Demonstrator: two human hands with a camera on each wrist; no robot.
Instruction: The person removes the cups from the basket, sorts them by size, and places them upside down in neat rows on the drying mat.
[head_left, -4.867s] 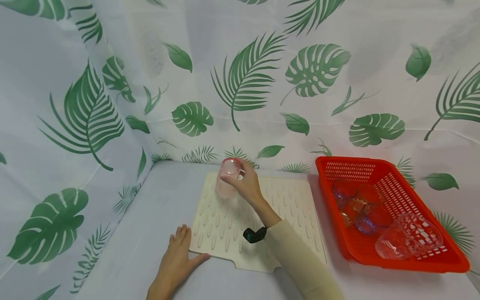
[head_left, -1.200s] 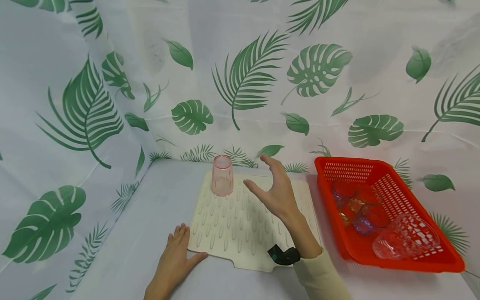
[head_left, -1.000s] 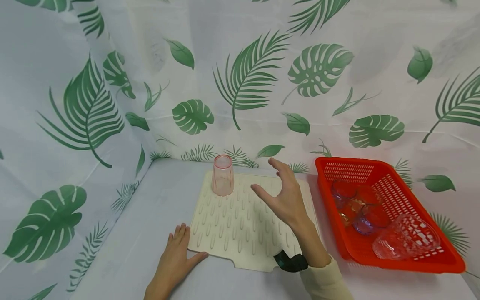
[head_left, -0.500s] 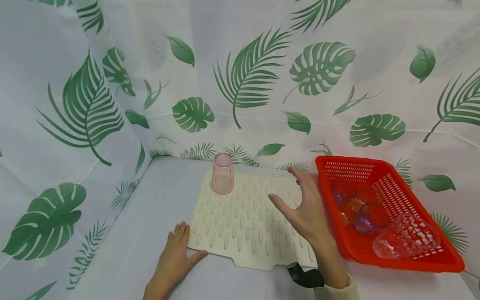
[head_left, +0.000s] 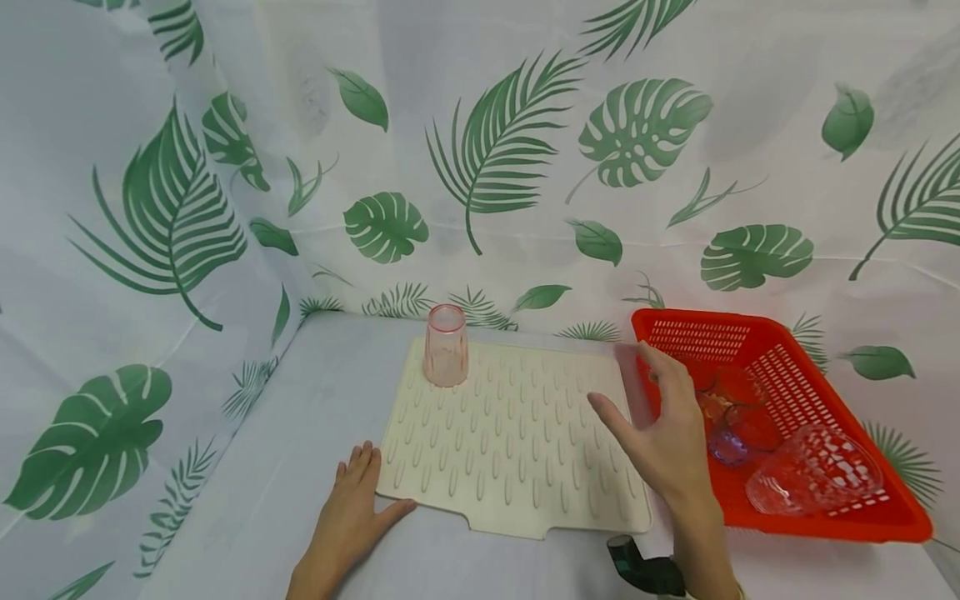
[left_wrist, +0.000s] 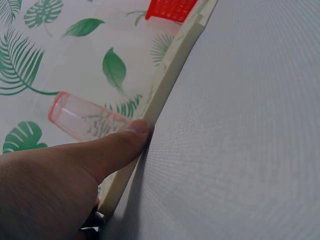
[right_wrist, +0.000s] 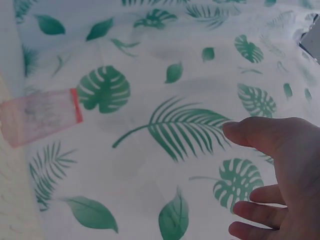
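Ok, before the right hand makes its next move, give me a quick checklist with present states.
1. Pink glass standing on the mat, not tipped: ok, near the far left corner.
2. Left hand at the mat: ok, thumb at the near edge.
3. Right hand free: ok, fingers spread, holding nothing.
4. Clear glass in view in the red basket: ok, towards the near right corner.
5. All the basket's glasses countable: cannot tell; they overlap and the right hand covers part.
6. Right hand not touching the basket's left wall: cannot tell; they overlap in the head view.
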